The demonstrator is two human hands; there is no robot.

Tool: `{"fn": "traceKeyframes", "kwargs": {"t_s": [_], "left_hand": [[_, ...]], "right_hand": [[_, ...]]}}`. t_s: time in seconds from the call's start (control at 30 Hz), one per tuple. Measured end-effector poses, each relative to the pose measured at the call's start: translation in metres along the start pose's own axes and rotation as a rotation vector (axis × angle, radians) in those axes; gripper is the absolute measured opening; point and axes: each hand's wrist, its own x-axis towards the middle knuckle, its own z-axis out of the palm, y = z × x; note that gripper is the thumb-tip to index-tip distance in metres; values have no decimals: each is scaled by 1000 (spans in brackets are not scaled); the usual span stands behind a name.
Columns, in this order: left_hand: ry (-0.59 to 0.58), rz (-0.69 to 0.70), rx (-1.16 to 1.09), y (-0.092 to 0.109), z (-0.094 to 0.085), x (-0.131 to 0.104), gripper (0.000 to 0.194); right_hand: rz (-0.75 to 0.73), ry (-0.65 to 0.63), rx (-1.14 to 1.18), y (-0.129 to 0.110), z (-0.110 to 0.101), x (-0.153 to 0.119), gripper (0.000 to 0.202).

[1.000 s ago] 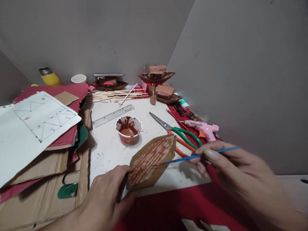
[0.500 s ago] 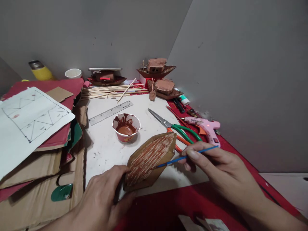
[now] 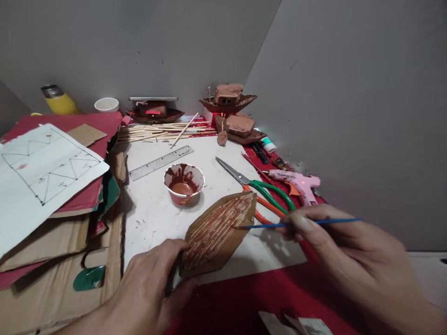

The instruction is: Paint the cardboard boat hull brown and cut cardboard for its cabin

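Tilted up over the white sheet is a cardboard model boat hull [image 3: 216,232], its ridged inner face streaked with reddish-brown paint. My left hand [image 3: 150,279] grips its near left end, with the thumb below and fingers partly hidden behind the edge. Between the thumb and fingers of my right hand [image 3: 324,246] is a thin blue paintbrush [image 3: 268,226]. The brush tip meets the ridged face near its right side. Just beyond the hull stands a paper cup [image 3: 184,185] with brown paint inside and smears on its wall.
Green-handled scissors [image 3: 258,184] and an orange-handled pair lie behind the hull, near a pink glue gun [image 3: 296,182]. A clear ruler [image 3: 161,163] and wooden sticks [image 3: 157,133] lie farther back. Finished-looking brown boats [image 3: 240,124] stand along the wall. Stacked cardboard [image 3: 63,293] fills the left.
My right hand has moved right and turned the brush flatter. Its tip has shifted up and right along the ridged face. My left hand and the hull stay nearly still.
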Motion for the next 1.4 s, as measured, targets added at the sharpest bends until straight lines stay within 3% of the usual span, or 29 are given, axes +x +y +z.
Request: {"fn": "traceKeyframes", "kwargs": {"t_s": [0.2,0.3,0.63,0.87,1.13,1.3,1.4], "left_hand": [[0,-6,13,1,0,0,44],[-1,-10,-3,0,0,1,44],[-10,-19,-9,1,1,2,43],[-11,-12,-36,0,0,3,45],[-9,-10,-14,1,1,2,44],[-7,-4,-4,0,1,1,44],[-5,-10,8,0,2,0,45]], "right_hand": [[16,-232,249,-7,9,-3,23],[84,-278,368,-7,17,-4,26],[90,-63,310,-4,13,6,27],[65,-219,386,-7,19,1,27],[41,-142,311,-3,15,1,24],[65,-237,356,-7,19,-1,29],[56,-227,336,-7,21,0,29]]}}
